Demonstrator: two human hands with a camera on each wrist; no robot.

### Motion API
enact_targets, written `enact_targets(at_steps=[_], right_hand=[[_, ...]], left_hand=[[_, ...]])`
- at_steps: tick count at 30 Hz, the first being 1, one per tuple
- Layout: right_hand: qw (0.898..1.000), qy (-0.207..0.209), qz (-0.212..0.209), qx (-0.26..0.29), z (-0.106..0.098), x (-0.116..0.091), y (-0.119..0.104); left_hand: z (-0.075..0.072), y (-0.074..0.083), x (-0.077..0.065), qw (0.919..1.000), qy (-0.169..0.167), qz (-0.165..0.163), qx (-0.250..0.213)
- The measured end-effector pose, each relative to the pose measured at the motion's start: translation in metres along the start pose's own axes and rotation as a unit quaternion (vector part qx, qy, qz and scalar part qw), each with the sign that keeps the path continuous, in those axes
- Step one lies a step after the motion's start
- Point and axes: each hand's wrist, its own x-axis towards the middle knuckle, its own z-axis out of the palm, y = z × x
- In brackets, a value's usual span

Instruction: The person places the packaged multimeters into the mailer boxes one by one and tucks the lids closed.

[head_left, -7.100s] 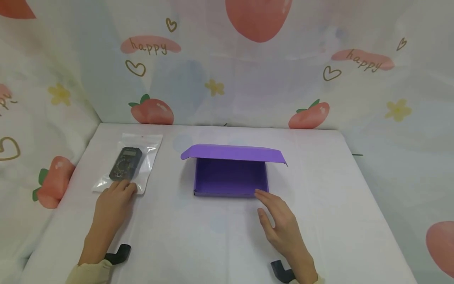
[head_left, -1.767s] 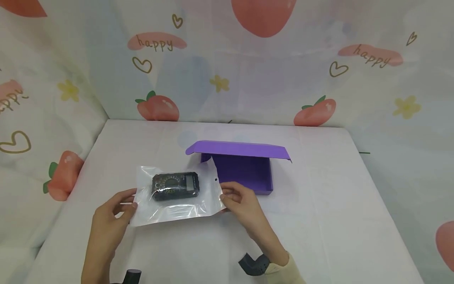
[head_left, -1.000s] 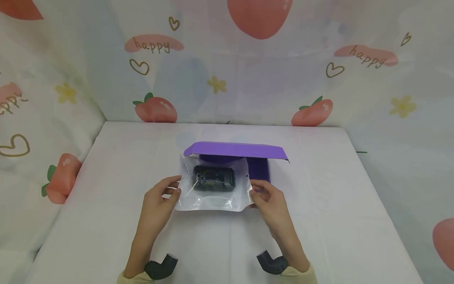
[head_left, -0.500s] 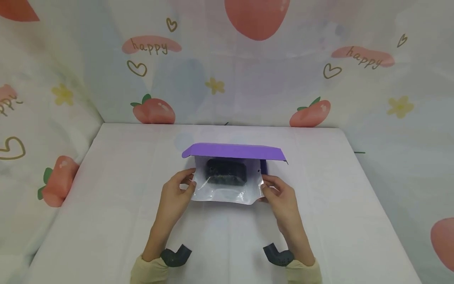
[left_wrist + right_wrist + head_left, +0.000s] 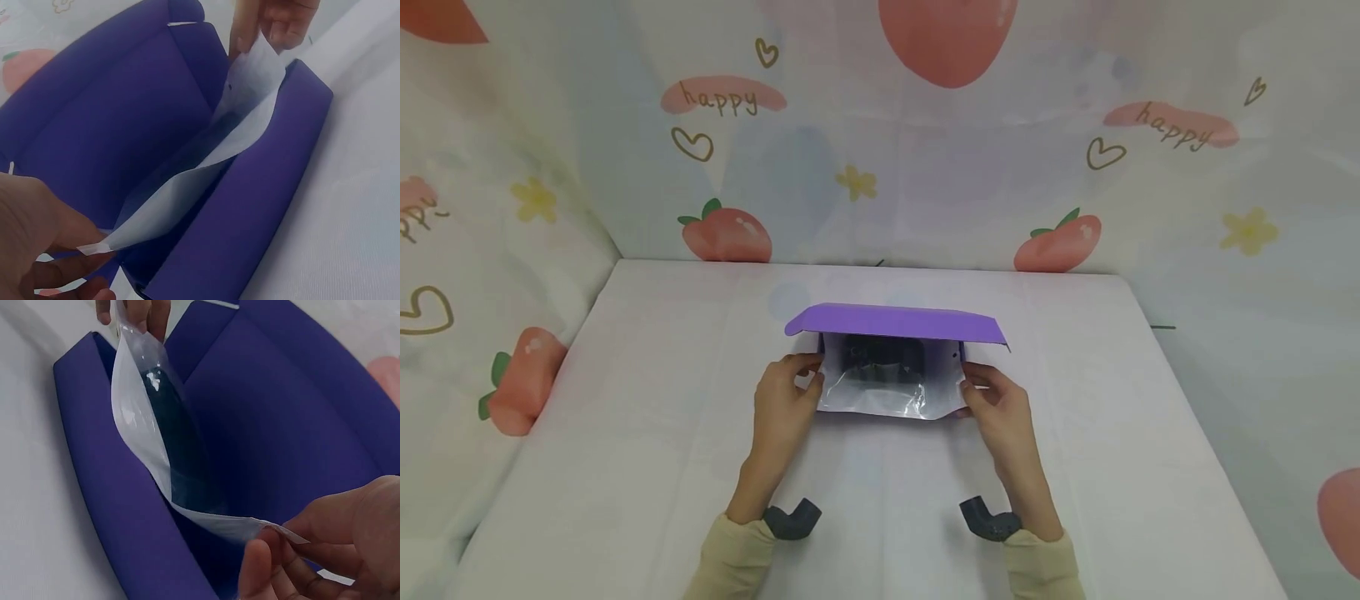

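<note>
A clear-fronted, white-backed plastic bag (image 5: 880, 400) with a dark multimeter (image 5: 883, 357) inside lies sideways in the mouth of a purple cardboard box (image 5: 895, 320). My left hand (image 5: 784, 400) pinches the bag's left end, and my right hand (image 5: 1000, 412) pinches the end with the small hang hole. In the left wrist view the bag (image 5: 194, 181) sags between both hands, partly below the box's front wall (image 5: 262, 181). The right wrist view shows the multimeter (image 5: 175, 431) under the clear film, next to the raised lid. The lid hides the meter's upper part in the head view.
The box stands on a white-covered table (image 5: 662, 467) with its lid raised at the back. A fruit-patterned cloth (image 5: 925, 183) hangs behind the table and along the left side. Black curved pieces (image 5: 793, 520) sit at both wrists.
The bagged multimeter was at the left of the table under my left hand. Both hands then took its ends, carried it right and forward, and lowered it into the box opening.
</note>
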Motion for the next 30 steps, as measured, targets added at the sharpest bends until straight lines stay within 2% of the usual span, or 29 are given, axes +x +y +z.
enact_targets(at_steps=[4,11,16,21,26,30], right_hand=[[0.999,0.015,-0.004,-0.048,0.000,0.005,0.006],[0.994,0.037,-0.019,-0.097,0.000,0.012,0.012],[0.982,0.074,-0.054,-0.163,0.005,0.014,0.015],[0.961,0.105,-0.106,-0.232,0.014,0.014,0.017],[0.943,0.095,-0.141,-0.285,0.021,0.012,0.017],[0.929,0.090,-0.173,-0.315,0.024,0.010,0.017]], left_hand=[[0.005,-0.003,0.005,0.9997,0.007,0.017,0.019],[0.012,-0.008,0.007,0.9984,0.009,0.028,0.049],[0.017,-0.010,0.007,0.9952,0.027,0.039,0.086],[0.022,-0.008,0.007,0.9814,0.044,0.097,0.159],[0.023,-0.004,0.006,0.9695,0.064,0.137,0.193],[0.027,-0.002,0.005,0.9513,0.077,0.199,0.222]])
